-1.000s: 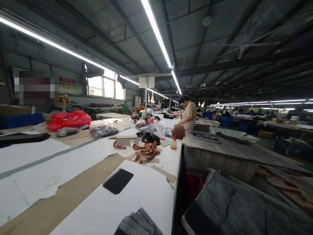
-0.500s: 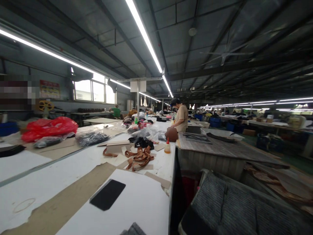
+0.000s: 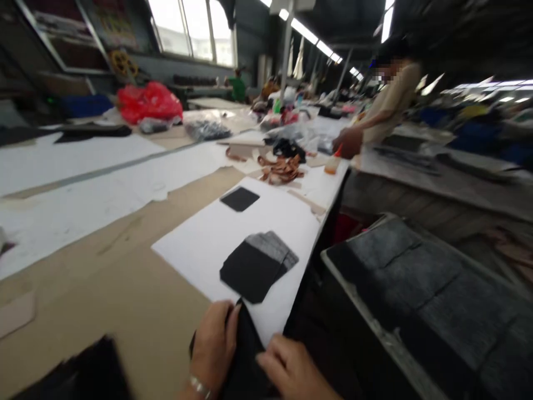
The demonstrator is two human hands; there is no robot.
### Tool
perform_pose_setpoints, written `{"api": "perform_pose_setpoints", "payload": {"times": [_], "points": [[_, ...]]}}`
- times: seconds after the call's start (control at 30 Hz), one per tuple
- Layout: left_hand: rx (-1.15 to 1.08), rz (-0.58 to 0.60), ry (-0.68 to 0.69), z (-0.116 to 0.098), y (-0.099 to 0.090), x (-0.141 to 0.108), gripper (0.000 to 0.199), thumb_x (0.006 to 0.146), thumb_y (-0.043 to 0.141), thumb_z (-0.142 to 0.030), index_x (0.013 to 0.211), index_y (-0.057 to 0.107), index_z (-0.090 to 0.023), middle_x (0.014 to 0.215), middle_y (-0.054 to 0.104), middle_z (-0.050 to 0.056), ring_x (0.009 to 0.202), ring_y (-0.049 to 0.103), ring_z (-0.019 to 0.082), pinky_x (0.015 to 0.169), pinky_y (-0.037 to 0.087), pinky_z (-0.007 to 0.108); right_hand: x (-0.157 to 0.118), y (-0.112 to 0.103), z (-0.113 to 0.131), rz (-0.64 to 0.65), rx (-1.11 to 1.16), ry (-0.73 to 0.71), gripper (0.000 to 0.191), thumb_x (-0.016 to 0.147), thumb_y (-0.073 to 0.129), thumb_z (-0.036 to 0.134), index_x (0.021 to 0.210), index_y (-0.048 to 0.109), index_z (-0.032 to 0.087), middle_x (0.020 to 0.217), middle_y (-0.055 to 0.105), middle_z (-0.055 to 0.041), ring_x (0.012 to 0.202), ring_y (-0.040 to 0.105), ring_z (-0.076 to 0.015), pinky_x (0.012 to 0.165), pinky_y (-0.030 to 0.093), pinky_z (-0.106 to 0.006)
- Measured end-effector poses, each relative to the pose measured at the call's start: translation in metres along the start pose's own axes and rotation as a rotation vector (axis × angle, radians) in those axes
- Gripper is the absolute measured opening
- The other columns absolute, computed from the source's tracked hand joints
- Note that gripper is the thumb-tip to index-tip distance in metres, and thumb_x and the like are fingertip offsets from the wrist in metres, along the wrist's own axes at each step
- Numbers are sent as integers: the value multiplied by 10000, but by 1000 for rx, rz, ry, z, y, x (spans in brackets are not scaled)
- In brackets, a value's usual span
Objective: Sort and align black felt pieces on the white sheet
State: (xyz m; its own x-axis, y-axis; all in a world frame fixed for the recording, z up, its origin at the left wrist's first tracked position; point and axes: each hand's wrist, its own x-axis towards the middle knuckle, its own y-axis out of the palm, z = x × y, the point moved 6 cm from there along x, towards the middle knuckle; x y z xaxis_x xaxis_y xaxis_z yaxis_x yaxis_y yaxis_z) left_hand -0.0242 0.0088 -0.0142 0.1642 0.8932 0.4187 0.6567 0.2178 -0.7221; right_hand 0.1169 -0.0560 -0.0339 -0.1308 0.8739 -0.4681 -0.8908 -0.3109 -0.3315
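At the bottom middle, my left hand (image 3: 214, 341) is closed on a black fabric-like piece (image 3: 245, 353), with the thumb along its top edge. My right hand (image 3: 293, 364) pinches the right edge of the same piece, fingers curled. Just beyond my hands, a black panel with cut corners (image 3: 245, 275) lies on a white sheet (image 3: 191, 239), overlapping a grey textured piece (image 3: 272, 247). Farther up the sheet lies a smaller-looking black panel (image 3: 240, 199). Another dark piece (image 3: 79, 375), blurred, is at the lower left.
To the right of the table edge stands a bin with grey and black pieces (image 3: 416, 289). Brown straps (image 3: 283, 169), a glue-like bottle (image 3: 332, 165) and a red plastic bag (image 3: 150, 103) lie farther along the table. A person (image 3: 389, 100) stands at the far right side.
The view has tilted down. Both my hands and the black piece they hold have come into view at the bottom, along with more of the pieces on the white sheet.
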Motion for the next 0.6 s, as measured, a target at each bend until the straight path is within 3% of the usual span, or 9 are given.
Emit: {"api": "perform_pose_setpoints", "payload": {"times": [0.1, 0.23, 0.37, 0.6], "points": [[62, 31, -25, 12, 7, -1, 290, 951, 338, -354, 760, 510, -219, 684, 576, 10, 638, 554, 148, 623, 478, 282, 8, 3, -18, -30, 170, 15, 435, 864, 407, 571, 621, 382, 212, 540, 404, 60, 530, 422, -96, 501, 333, -238], [86, 34, -52, 11, 4, 2, 221, 942, 374, -292, 772, 488, -211, 699, 555, 5, 647, 534, 147, 624, 460, 272, 6, 3, -32, 19, 341, 77, 565, 774, 373, 744, 738, 501, 196, 556, 527, 22, 488, 495, -116, 463, 373, -246], [67, 28, -48, 8, 4, 1, 196, 934, 398, -277, 772, 482, -205, 691, 538, -1, 633, 518, 144, 614, 446, 267, 3, 3, -33, 2, 379, 91, 617, 731, 398, 784, 765, 529, 182, 593, 595, -17, 499, 542, -131, 460, 407, -249], [51, 43, -75, 13, 8, 1, 186, 929, 415, -266, 767, 478, -203, 685, 526, -7, 630, 506, 140, 610, 429, 260, 4, 13, -27, 88, 370, 104, 605, 734, 411, 771, 671, 505, 177, 589, 580, -14, 470, 509, -105, 455, 388, -236]]}}
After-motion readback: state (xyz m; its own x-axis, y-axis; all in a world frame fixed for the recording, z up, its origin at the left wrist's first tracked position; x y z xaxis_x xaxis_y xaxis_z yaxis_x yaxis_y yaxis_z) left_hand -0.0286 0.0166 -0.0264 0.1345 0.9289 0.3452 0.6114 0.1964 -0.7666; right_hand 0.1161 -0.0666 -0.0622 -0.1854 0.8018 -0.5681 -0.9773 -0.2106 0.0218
